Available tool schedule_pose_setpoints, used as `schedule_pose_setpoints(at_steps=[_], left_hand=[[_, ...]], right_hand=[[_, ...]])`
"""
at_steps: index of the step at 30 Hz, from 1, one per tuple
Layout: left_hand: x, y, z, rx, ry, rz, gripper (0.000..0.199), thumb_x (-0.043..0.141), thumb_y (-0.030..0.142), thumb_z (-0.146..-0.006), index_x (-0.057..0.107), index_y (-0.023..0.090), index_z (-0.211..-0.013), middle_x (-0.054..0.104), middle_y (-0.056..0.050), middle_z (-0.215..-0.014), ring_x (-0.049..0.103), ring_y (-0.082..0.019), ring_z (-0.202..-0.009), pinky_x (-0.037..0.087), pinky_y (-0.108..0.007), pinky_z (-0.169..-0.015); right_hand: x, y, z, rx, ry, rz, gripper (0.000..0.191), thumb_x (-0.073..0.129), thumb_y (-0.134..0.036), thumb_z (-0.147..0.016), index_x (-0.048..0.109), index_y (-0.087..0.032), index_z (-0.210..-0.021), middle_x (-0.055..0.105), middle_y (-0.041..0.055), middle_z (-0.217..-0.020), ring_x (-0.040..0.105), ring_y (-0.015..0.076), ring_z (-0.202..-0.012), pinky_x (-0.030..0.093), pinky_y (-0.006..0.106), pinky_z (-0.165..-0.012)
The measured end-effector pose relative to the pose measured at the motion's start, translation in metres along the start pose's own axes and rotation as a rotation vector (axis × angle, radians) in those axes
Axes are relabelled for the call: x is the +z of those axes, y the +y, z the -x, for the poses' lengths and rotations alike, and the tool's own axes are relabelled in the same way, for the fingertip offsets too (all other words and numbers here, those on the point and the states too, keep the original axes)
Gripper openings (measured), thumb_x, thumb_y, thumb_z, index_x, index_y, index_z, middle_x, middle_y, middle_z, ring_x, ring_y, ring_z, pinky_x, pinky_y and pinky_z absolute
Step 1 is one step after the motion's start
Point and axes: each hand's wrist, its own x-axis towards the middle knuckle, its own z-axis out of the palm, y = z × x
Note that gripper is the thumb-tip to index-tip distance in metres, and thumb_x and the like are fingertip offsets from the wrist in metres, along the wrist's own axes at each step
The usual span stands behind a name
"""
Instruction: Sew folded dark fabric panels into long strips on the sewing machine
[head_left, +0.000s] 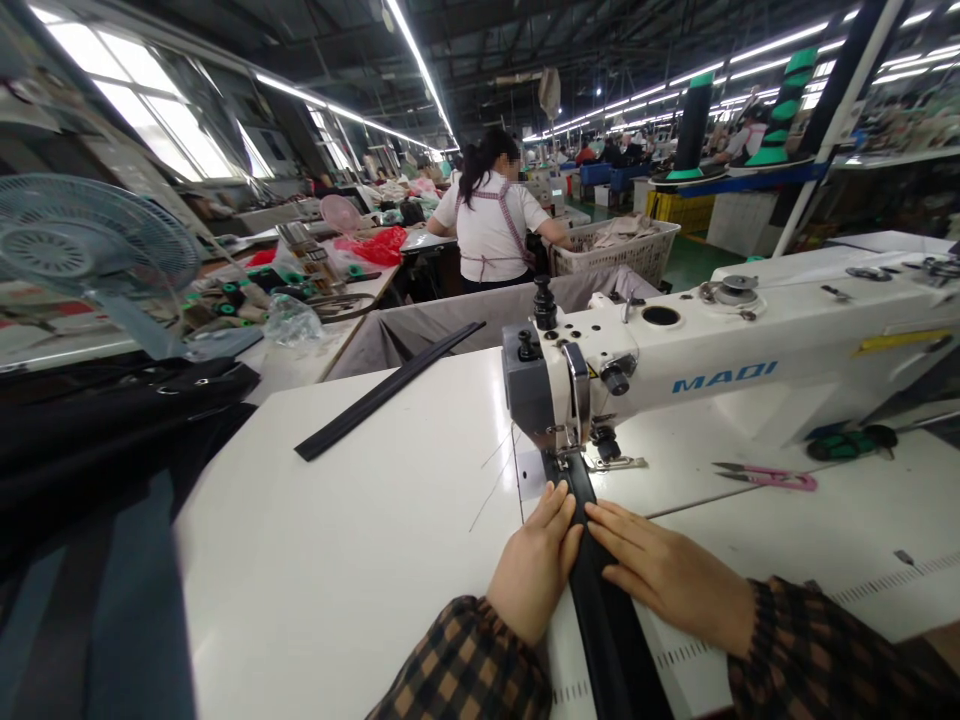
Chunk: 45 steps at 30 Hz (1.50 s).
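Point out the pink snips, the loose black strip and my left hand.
Pink snips (789,478): head view, on the handle.
Loose black strip (390,391): head view, mid-length.
Left hand (534,562): head view, back of it.

Your strip (619,650) looks smooth, with a soft sheen. Your desk (322,560) is smooth and glossy, the sewing machine (795,340) shiny painted metal, your sleeves (472,665) matt cloth.

Sewing machine (750,360) at right on table (322,570); strip (611,610) runs from near side to under its needle. Left hand (534,565) along strip's left side, right hand (675,578) along its right. Second strip (386,393) on table's left part, toward far edge. Snips (780,478) right, near side of machine. Fan (67,240) far left. Beyond table, co-worker (491,230); basket (652,255) to their right.
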Motion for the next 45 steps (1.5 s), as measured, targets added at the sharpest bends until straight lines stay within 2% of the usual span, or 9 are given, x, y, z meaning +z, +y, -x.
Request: schedule_pose_setpoints(at_steps=[3, 9, 12, 17, 25, 34, 45], left_hand=[[-0.001, 0.006, 0.009, -0.021, -0.019, 0.009, 0.032, 0.041, 0.021, -0.085, 0.049, 0.017, -0.115, 0.045, -0.007, -0.128, 0.039, -0.020, -0.118, 0.039, -0.033, -0.097], [-0.002, 0.024, 0.048, -0.040, -0.059, 0.094, 0.034, 0.036, 0.021, -0.087, 0.046, 0.019, -0.119, 0.044, -0.004, -0.129, 0.040, -0.015, -0.117, 0.037, -0.026, -0.098], [0.001, 0.029, 0.052, -0.035, -0.038, 0.073, 0.035, 0.035, 0.020, -0.087, 0.043, 0.016, -0.121, 0.042, -0.007, -0.130, 0.038, -0.016, -0.119, 0.037, -0.027, -0.099], [0.001, 0.036, 0.047, -0.020, -0.047, -0.023, 0.034, 0.036, 0.019, -0.086, 0.046, 0.015, -0.118, 0.043, -0.008, -0.130, 0.037, -0.020, -0.119, 0.040, -0.030, -0.097], [-0.002, 0.039, 0.044, -0.027, -0.106, -0.137, 0.034, 0.035, 0.017, -0.085, 0.048, 0.013, -0.117, 0.044, -0.010, -0.128, 0.038, -0.021, -0.119, 0.041, -0.032, -0.096], [0.002, 0.024, 0.024, -0.004, -0.031, -0.148, 0.031, 0.037, 0.016, -0.084, 0.051, 0.016, -0.112, 0.048, -0.009, -0.125, 0.040, -0.021, -0.117, 0.043, -0.033, -0.094], [0.008, 0.006, -0.005, -0.012, -0.025, -0.214, 0.027, 0.039, 0.015, -0.084, 0.052, 0.013, -0.108, 0.053, -0.011, -0.120, 0.048, -0.020, -0.112, 0.046, -0.032, -0.090]], right_hand=[[0.000, -0.004, 0.005, 0.001, 0.023, 0.006, 0.044, 0.041, -0.021, -0.085, 0.037, -0.010, -0.127, 0.039, 0.0112, -0.132, 0.031, 0.0207, -0.123, 0.033, 0.036, -0.100], [-0.003, -0.025, 0.033, -0.043, -0.008, 0.030, 0.042, 0.044, -0.020, -0.084, 0.041, -0.010, -0.125, 0.036, 0.0102, -0.133, 0.028, 0.0206, -0.124, 0.034, 0.033, -0.100], [-0.002, -0.029, 0.037, -0.049, 0.001, 0.049, 0.042, 0.045, -0.019, -0.084, 0.041, -0.009, -0.125, 0.037, 0.0108, -0.133, 0.027, 0.0208, -0.124, 0.033, 0.033, -0.100], [-0.003, -0.029, 0.035, -0.048, 0.040, 0.024, 0.042, 0.046, -0.018, -0.083, 0.042, -0.011, -0.124, 0.041, 0.0095, -0.130, 0.028, 0.0203, -0.124, 0.034, 0.033, -0.100], [-0.004, -0.026, 0.035, -0.061, -0.013, 0.049, 0.042, 0.044, -0.022, -0.085, 0.040, -0.011, -0.126, 0.036, 0.0077, -0.133, 0.027, 0.0203, -0.124, 0.032, 0.032, -0.101], [-0.005, -0.007, 0.012, -0.048, -0.080, 0.047, 0.042, 0.039, -0.022, -0.086, 0.038, -0.009, -0.127, 0.035, 0.0094, -0.134, 0.026, 0.0199, -0.125, 0.030, 0.035, -0.102], [0.001, 0.013, -0.014, -0.018, -0.042, -0.015, 0.043, 0.040, -0.023, -0.085, 0.038, -0.011, -0.126, 0.039, 0.0114, -0.132, 0.030, 0.0210, -0.124, 0.032, 0.039, -0.101]])
